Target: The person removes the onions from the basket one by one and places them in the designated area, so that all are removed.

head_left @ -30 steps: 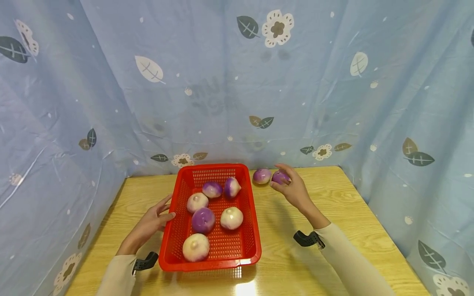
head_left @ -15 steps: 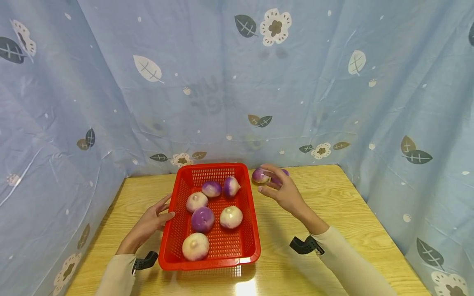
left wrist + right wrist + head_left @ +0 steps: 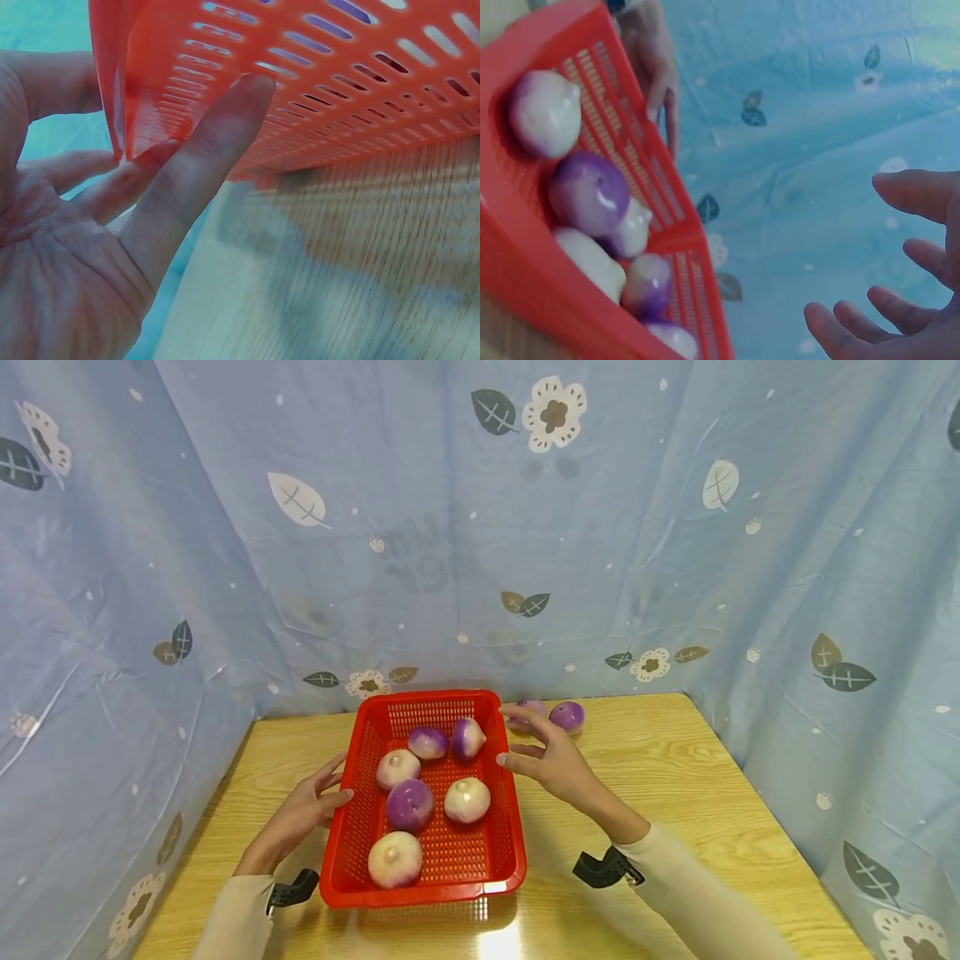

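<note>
A red plastic basket with slotted walls holds several round purple-and-white bulbs. My left hand grips the basket's left rim. In the left wrist view, one finger lies along the slotted outer wall while another passes behind the rim. At the basket's far right side, my right hand is spread, its fingertips right by the rim. Nothing sits between its fingers in the right wrist view. Just beyond that hand, two more purple bulbs lie on the table, one bulb fully visible and the other partly hidden by the fingers.
The wooden table extends to both sides of the basket. Blue curtains printed with leaves and flowers enclose its back and sides. A black wrist mount juts inward from the right forearm.
My right hand has moved left from the two bulbs on the table to the basket's right rim, uncovering the right one. The left hand and basket have stayed put.
</note>
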The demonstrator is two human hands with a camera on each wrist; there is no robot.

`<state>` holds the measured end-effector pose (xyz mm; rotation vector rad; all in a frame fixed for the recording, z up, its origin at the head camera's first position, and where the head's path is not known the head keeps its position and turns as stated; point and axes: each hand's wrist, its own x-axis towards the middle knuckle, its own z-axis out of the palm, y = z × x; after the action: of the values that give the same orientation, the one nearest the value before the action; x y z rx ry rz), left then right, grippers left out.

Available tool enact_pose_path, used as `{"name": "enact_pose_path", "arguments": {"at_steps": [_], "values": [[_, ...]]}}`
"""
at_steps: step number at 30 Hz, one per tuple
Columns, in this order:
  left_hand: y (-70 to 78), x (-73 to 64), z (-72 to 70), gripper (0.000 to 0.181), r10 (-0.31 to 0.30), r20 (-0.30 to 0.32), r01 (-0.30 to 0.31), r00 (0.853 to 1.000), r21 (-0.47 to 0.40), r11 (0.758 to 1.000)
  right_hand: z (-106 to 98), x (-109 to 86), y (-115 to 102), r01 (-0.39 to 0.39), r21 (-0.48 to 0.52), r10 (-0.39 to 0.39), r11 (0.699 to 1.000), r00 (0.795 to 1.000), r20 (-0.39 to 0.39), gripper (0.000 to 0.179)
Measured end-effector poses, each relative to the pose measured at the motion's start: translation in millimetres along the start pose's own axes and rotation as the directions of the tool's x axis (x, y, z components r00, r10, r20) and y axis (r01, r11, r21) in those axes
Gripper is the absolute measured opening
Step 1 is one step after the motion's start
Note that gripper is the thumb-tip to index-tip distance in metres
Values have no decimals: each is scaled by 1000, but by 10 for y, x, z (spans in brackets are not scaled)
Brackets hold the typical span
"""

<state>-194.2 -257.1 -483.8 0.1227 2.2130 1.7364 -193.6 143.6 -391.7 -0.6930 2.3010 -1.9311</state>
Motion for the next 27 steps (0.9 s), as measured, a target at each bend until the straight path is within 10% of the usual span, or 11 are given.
{"name": "enact_pose_path", "arguments": {"at_steps": [27], "values": [[0, 7, 1, 78, -15, -11, 15, 1000, 2, 1000, 637, 151, 197, -175, -77, 186, 982, 969, 163, 60]]}}
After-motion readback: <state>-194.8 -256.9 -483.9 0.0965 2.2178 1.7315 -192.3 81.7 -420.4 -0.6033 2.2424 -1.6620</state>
